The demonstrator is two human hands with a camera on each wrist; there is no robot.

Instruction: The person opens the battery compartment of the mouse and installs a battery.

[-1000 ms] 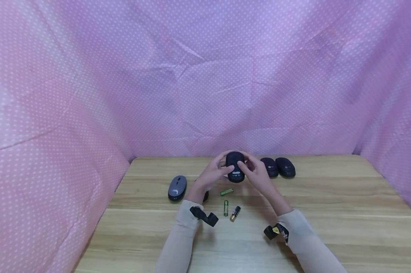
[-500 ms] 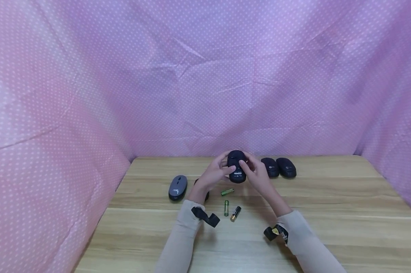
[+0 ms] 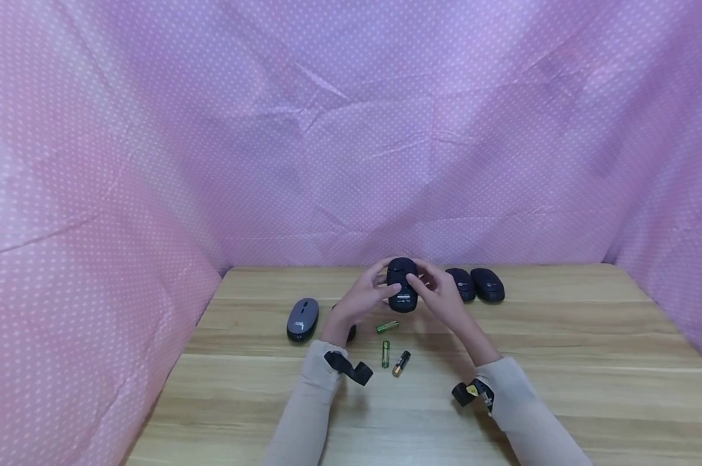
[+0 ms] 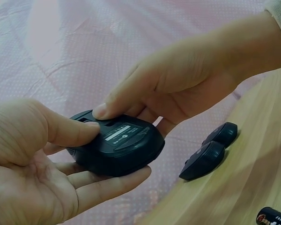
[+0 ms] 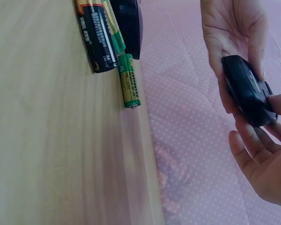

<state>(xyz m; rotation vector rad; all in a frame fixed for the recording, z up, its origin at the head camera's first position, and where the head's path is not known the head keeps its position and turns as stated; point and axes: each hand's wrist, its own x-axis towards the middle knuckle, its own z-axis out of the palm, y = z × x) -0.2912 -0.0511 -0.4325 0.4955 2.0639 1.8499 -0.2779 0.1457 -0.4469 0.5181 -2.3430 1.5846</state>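
A black computer mouse [image 3: 403, 301] is held above the table, underside toward me, with a white label showing. My left hand [image 3: 362, 298] grips its left side, thumb across the underside and fingers beneath, as the left wrist view shows. From the other side my right hand [image 3: 440, 298] pinches the mouse, its thumb pressing near a dark recess [image 4: 85, 120] in the underside. What lies inside that recess is too dark to tell. Nearer to me lie two green batteries, one slanted [image 3: 387, 327] and one lengthwise [image 3: 385, 354], beside a black-and-copper battery [image 3: 401, 364].
A grey-topped mouse [image 3: 303, 320] rests on the wooden table [image 3: 240, 388] at the left. Another dark mouse [image 3: 352, 333] is mostly hidden behind my left wrist. Two black mice [image 3: 460, 285] [image 3: 487, 285] stand side by side at the back right. Pink dotted cloth [image 3: 351, 162] hangs behind.
The mouse shifts slightly in my hands, and a dark recess near its far end shows more clearly than one second ago. Batteries and other mice stay put.
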